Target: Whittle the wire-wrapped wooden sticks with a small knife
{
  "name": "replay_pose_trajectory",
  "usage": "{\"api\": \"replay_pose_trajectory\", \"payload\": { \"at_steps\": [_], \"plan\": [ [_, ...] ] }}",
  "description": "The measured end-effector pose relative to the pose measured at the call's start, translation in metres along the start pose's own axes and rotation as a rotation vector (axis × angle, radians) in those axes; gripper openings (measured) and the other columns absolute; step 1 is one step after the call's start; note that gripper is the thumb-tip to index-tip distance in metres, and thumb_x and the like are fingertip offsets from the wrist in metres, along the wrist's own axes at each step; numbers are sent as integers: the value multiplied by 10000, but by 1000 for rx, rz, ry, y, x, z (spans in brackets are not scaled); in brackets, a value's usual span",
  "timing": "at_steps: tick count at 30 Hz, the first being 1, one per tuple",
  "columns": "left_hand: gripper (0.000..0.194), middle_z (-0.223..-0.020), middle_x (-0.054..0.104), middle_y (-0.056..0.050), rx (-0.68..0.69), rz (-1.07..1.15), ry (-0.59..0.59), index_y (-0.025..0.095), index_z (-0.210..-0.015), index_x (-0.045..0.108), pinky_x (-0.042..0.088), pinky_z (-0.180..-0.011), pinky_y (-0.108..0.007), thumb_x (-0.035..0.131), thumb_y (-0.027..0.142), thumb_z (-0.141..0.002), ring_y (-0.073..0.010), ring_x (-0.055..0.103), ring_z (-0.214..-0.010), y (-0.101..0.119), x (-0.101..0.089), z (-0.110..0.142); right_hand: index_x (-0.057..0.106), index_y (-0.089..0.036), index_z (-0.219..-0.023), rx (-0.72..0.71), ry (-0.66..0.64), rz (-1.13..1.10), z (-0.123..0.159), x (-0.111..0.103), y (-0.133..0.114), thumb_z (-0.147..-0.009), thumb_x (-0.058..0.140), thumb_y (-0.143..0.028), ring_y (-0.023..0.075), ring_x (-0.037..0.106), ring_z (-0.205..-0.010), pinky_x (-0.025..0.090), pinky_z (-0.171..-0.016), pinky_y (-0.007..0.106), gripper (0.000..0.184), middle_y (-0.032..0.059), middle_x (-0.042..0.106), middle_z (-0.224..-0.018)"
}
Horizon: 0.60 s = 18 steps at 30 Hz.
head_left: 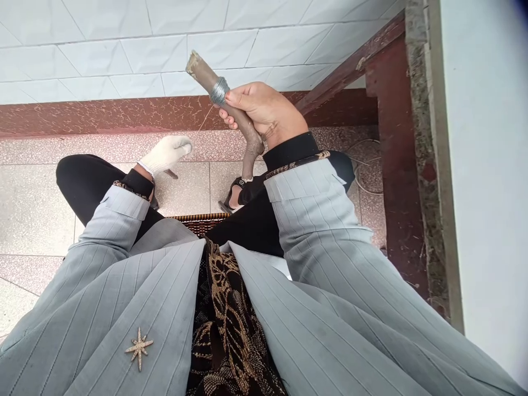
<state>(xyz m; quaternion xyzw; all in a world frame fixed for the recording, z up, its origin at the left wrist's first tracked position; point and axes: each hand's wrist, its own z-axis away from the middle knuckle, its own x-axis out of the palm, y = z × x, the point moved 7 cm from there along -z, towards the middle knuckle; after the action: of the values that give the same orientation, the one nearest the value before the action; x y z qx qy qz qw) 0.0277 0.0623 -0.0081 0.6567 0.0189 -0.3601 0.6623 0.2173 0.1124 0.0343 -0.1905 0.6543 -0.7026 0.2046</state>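
My right hand (258, 110), bare, is wrapped round a crooked brown stick (202, 71) held up at a slant. Its upper end looks rough and pale, and the lower end bends down towards my foot. Silvery wire (219, 91) is wound in a tight band round the stick, right by my thumb. From this band a thin strand (205, 118) runs down to the left, towards my left hand (167, 154). That hand wears a white glove and is closed, with the strand leading to its fingertips. Below the glove pokes a brown tip (171, 174) of something mostly hidden.
A white tiled wall (152, 55) with a reddish-brown base strip (103, 115) rises in front. On the right stand a dark red wooden frame (400, 165) and a pale slab edge (487, 165). A loose pale cable (363, 181) lies on the speckled floor (185, 187). Woven wicker (202, 224) shows between my legs.
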Motion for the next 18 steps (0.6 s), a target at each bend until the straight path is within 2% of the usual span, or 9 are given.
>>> {"api": "replay_pose_trajectory", "payload": {
  "at_steps": [3,5,7,9,12,14,18],
  "plan": [
    [155,-710,565,-11,49,-98,-39,164,-821,655,508,-744,-307,553,257,-894,-142,543,-724,5,6,1,629,-250,-920,154,51,245,-8,-4,16,-772,732,-707,189,516,-735,475,-654,344,492,98,656,-874],
    [185,-742,613,-17,76,-144,-94,152,-818,672,491,-747,-301,546,270,-885,-139,559,-727,6,10,1,643,-220,-883,249,66,502,-12,-5,24,-894,685,-527,160,541,-711,465,-651,315,310,80,674,-850],
    [204,-748,634,-18,83,-163,-115,146,-819,679,478,-740,-297,539,279,-884,-141,574,-723,6,10,1,653,-175,-812,308,67,696,-13,-2,30,-912,673,-320,132,537,-646,429,-633,297,177,44,640,-748],
    [201,-726,626,-16,65,-164,-98,149,-805,672,470,-717,-291,529,266,-883,-141,581,-700,5,7,2,667,-152,-757,333,-62,849,-14,10,37,-875,698,-237,127,522,-608,389,-616,296,149,15,588,-649],
    [181,-686,591,-10,26,-171,-63,161,-762,642,462,-673,-280,519,224,-879,-136,578,-658,6,1,4,729,-137,-820,328,-457,965,-8,37,51,-882,705,-257,123,531,-623,367,-632,286,137,-10,575,-612],
    [174,-676,573,-11,28,-192,-43,165,-743,622,460,-663,-273,524,210,-879,-137,580,-659,8,-3,5,754,-137,-904,316,-646,912,0,48,55,-901,706,-310,124,568,-675,389,-673,278,179,-15,611,-653],
    [182,-683,563,-13,75,-191,-35,171,-796,628,461,-634,-272,510,232,-921,-132,565,-627,9,-4,6,755,-139,-903,331,-720,771,8,51,49,-870,759,-434,141,614,-786,441,-760,292,297,3,665,-777]
  ]
}}
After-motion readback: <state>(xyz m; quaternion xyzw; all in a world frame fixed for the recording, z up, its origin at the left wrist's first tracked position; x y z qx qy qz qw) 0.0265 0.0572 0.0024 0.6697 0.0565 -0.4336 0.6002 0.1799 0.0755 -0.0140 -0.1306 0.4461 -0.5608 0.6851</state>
